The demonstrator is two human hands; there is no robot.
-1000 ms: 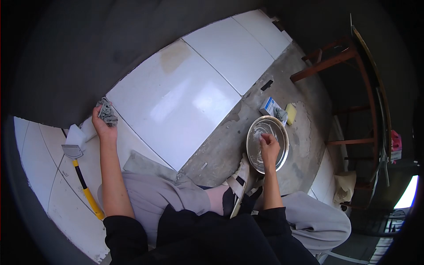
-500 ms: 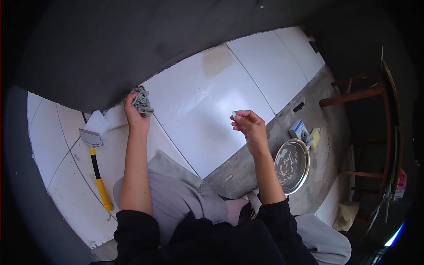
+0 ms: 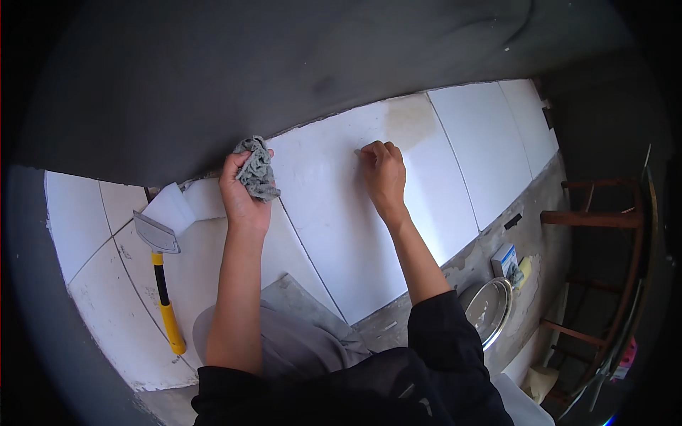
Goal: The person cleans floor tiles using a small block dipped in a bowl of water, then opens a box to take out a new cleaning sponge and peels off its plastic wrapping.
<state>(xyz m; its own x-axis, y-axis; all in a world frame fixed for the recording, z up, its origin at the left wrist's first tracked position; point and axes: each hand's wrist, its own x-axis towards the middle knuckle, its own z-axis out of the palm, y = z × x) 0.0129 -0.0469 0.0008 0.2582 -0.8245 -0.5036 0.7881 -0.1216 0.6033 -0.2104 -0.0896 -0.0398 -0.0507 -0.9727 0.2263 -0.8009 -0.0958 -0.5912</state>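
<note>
A crumpled grey-green cloth (image 3: pixel 256 170) is bunched in my left hand (image 3: pixel 244 202), whose fingers are closed around it near the dark wall. My right hand (image 3: pixel 386 177) is pinched, fingertips down at the white floor tile (image 3: pixel 334 234). From its fingertips pokes a small whitish piece (image 3: pixel 357 151), mostly hidden; its kind does not show. Whether the piece touches the tile I cannot tell. A tan stain (image 3: pixel 410 119) marks the tile beyond my right hand. Left of my left arm lies a scraper (image 3: pixel 167 284) with a wide metal blade and a yellow-and-black handle.
A white block (image 3: pixel 170 208) sits by the scraper blade. On the bare concrete strip to the right are a round metal basin (image 3: pixel 490 305) holding liquid, a small box (image 3: pixel 505 261) and a yellow sponge (image 3: pixel 524 272). A wooden frame (image 3: pixel 593 219) stands farther right; the dark wall (image 3: pixel 213 85) borders the tiles.
My right hand has come down toward the tile, away from me and slightly left, with the small piece. The whole view has shifted; my left hand still grips the cloth.
</note>
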